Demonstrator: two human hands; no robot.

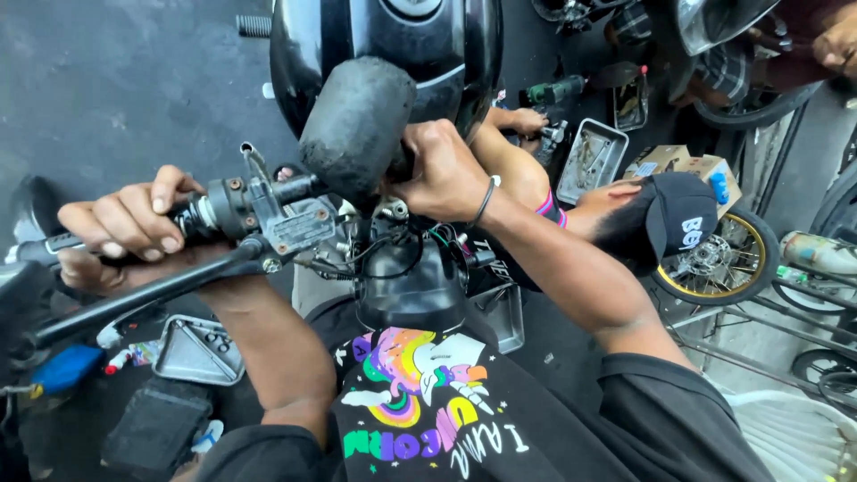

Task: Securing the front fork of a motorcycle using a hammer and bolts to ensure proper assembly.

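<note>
My left hand [125,223] grips the left end of a motorcycle handlebar [228,205], just outside the brake master cylinder [299,225] and above the black lever [152,290]. My right hand [442,170] is closed around the bar beneath a worn black foam pad [357,125]. The black fuel tank [393,45] lies beyond, and a black headlight shell [411,286] with loose wires hangs below the bar.
Another person in a black cap [678,219] crouches to the right, one hand near a metal parts tray [594,161]. A gold-rimmed wheel [714,259], a cardboard box [683,165], a second tray [192,353] and a white chair [794,437] surround the bike.
</note>
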